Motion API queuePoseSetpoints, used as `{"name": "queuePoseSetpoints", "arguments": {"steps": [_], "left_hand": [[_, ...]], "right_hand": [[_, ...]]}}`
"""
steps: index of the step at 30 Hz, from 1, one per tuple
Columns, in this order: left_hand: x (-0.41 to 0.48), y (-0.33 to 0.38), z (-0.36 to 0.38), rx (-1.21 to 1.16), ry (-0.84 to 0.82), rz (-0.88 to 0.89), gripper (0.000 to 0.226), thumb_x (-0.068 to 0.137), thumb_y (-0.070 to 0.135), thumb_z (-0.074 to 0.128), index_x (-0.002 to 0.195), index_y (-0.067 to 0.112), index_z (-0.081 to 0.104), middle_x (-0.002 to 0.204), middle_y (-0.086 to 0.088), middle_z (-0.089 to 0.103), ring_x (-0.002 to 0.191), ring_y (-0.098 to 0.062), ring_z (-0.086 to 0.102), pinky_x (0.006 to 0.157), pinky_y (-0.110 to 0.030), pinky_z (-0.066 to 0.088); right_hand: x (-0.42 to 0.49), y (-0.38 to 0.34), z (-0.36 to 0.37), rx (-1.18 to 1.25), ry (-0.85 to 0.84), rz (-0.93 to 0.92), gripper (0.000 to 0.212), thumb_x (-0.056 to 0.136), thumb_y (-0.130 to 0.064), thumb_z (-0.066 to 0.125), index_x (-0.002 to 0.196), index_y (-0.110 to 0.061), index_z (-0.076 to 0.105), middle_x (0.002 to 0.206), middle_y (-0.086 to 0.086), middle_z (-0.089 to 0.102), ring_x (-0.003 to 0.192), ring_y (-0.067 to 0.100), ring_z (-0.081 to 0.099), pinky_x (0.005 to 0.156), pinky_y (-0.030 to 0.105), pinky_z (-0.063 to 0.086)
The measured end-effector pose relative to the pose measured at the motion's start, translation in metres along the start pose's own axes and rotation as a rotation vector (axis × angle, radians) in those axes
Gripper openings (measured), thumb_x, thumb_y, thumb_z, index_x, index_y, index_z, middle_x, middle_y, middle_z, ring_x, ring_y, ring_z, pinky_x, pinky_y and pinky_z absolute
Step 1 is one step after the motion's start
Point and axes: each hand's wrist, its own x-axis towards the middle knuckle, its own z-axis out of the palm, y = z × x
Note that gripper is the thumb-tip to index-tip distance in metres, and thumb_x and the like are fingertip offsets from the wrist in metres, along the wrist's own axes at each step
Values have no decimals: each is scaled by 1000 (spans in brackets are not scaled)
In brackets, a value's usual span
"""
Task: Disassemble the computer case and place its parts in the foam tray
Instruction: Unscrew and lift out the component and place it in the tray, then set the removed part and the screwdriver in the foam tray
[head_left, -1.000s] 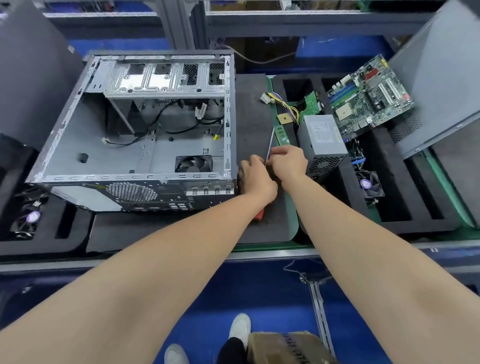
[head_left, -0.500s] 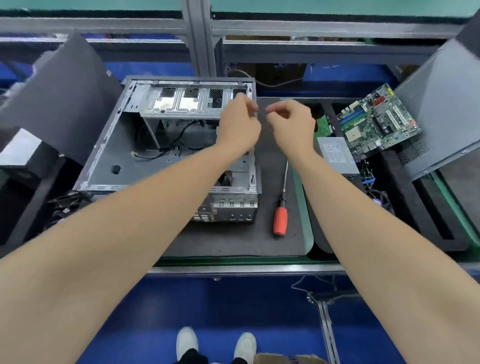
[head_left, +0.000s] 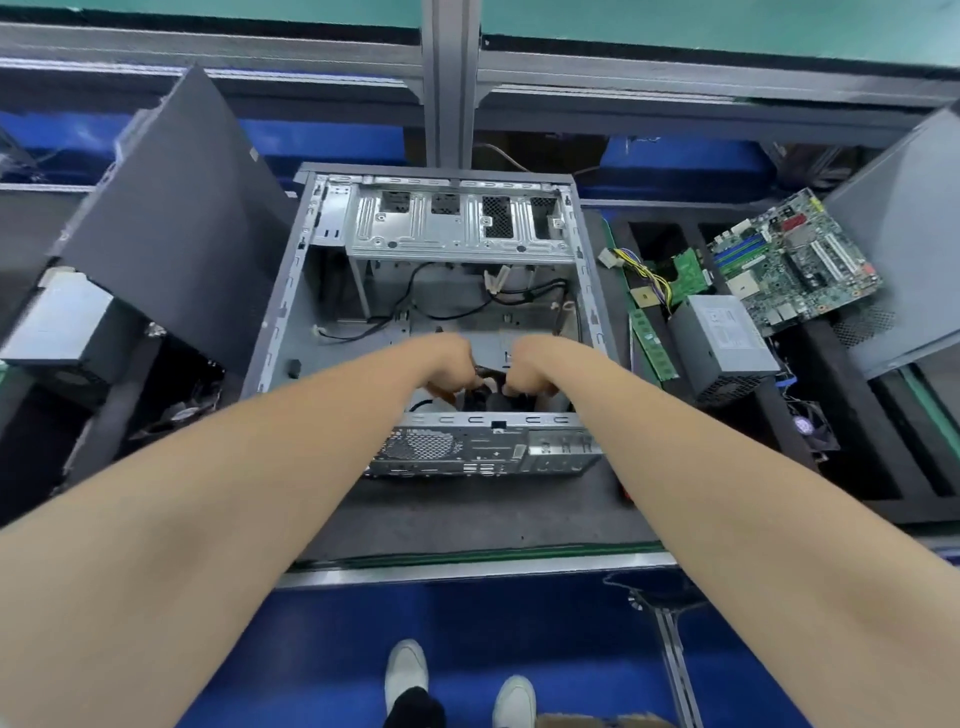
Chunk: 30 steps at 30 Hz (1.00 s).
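Computer case, a boxy shell of pale stamped sheet steel, lies open side up on a dark foam mat on the surface, with its perforated rear panel nearest the person and a ribbed drive cage at the far end. Left hand and right hand reach inside just behind the rear wall, each grip curled tight on a black part between them. The black foam tray on the right holds a green motherboard, a grey boxy power supply and a slim memory stick.
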Motion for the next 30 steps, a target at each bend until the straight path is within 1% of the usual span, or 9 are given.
{"name": "queuePoseSetpoints", "arguments": {"steps": [3, 5, 7, 11, 15, 18, 22, 26, 30], "left_hand": [[5, -1, -1, -88, -113, 23, 32, 102, 33, 62, 104, 2, 68, 103, -13, 73, 85, -28, 73, 83, -41, 63], [8, -4, -6, -259, -168, 52, 21, 105, 25, 59, 102, 4, 62, 101, -13, 69, 95, -32, 74, 87, -45, 62], [8, -10, -18, -317, -121, 118, 19, 106, 25, 55, 116, 9, 54, 108, -11, 63, 100, -30, 71, 86, -48, 62], [-3, -25, -44, -444, 7, 213, 22, 106, 36, 51, 125, 27, 43, 123, -4, 59, 97, -19, 65, 63, -32, 63], [-17, -29, -54, -578, -107, 219, 38, 102, 58, 48, 132, 38, 37, 119, -2, 70, 107, -27, 72, 94, -49, 59], [-19, -28, -53, -636, -89, 275, 47, 100, 57, 54, 135, 26, 45, 122, 0, 70, 106, -23, 74, 98, -44, 57], [-22, -7, -46, -704, 53, 428, 38, 105, 47, 52, 122, 14, 62, 112, -6, 77, 95, -17, 76, 84, -37, 57], [-33, 42, -47, -736, 277, 494, 33, 108, 44, 45, 121, 16, 57, 103, -11, 75, 92, -26, 76, 85, -40, 59], [-39, 109, -47, -560, 375, 445, 23, 108, 35, 44, 105, 15, 54, 76, -10, 68, 57, -17, 73, 44, -18, 47]], "right_hand": [[2, 2, 2, 65, -47, 31, 38, 105, -43, 63, 109, -5, 61, 106, 10, 60, 89, 31, 57, 76, 34, 46], [0, 6, 1, 110, 9, 19, 52, 102, -52, 62, 118, -2, 65, 118, 12, 65, 106, 33, 63, 87, 36, 48], [-1, 10, 0, 231, 129, -15, 58, 100, -55, 63, 125, -3, 63, 125, 14, 68, 115, 35, 64, 91, 37, 50], [-5, 9, 0, 603, 391, -107, 48, 99, -44, 71, 132, -12, 60, 130, 10, 66, 118, 30, 63, 98, 40, 52], [-15, 7, -8, 697, 597, -111, 27, 99, -38, 72, 115, -17, 65, 102, 5, 69, 93, 26, 66, 73, 37, 54], [-25, 16, -15, 850, 735, -94, 27, 100, -36, 69, 121, -19, 65, 107, 4, 70, 98, 25, 66, 80, 35, 53], [-40, 40, -19, 971, 933, -139, 20, 99, -35, 68, 114, -21, 66, 101, 2, 71, 95, 23, 68, 82, 38, 53], [-54, 69, -17, 1187, 1120, -232, 21, 97, -27, 66, 118, -24, 68, 103, -3, 75, 93, 13, 70, 85, 36, 58], [-69, 120, -8, 1200, 1226, -123, 38, 101, -30, 62, 138, -27, 63, 126, -6, 70, 117, 18, 65, 106, 47, 52]]}}
